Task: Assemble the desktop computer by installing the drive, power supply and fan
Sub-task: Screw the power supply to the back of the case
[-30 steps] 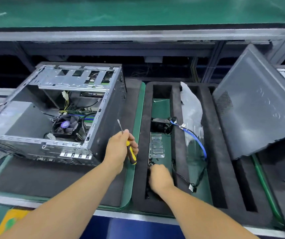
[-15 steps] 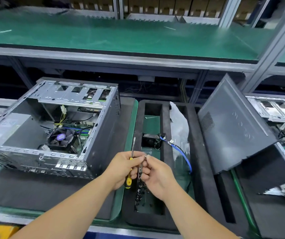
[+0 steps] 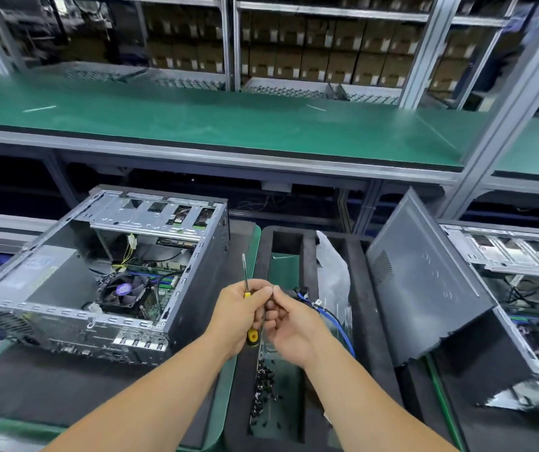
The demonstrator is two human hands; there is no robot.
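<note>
- We see the left hand (image 3: 240, 313) wrapped round a screwdriver (image 3: 248, 308), yellow-and-black handle in the fist, shaft pointing up and away.
- Right hand (image 3: 289, 324) meets the left just above the near middle, fingers curled in and pinching at something small by the left thumb; too small and blurred for us to name.
- Open computer case (image 3: 98, 272) lies on its side at left on a dark foam pad, near the hands but not touched; CPU fan (image 3: 124, 293) and motherboard show inside.
- Drive cage (image 3: 154, 212) runs along the far top of the case.
- Black foam tray (image 3: 307, 256) sits in the middle, under and beyond the hands.
- Loose black screws (image 3: 263, 383) are piled in the tray's near slot, just below the hands.
- Blue cable (image 3: 333, 318) and a clear plastic bag (image 3: 331, 272) lie in the tray right of the hands.
- Grey side panel (image 3: 424, 282) leans tilted at the right, against the tray edge.
- Second open case (image 3: 522, 272) at far right, partly hidden by the panel.
- Green bench shelf (image 3: 212, 122) spans the far side.
</note>
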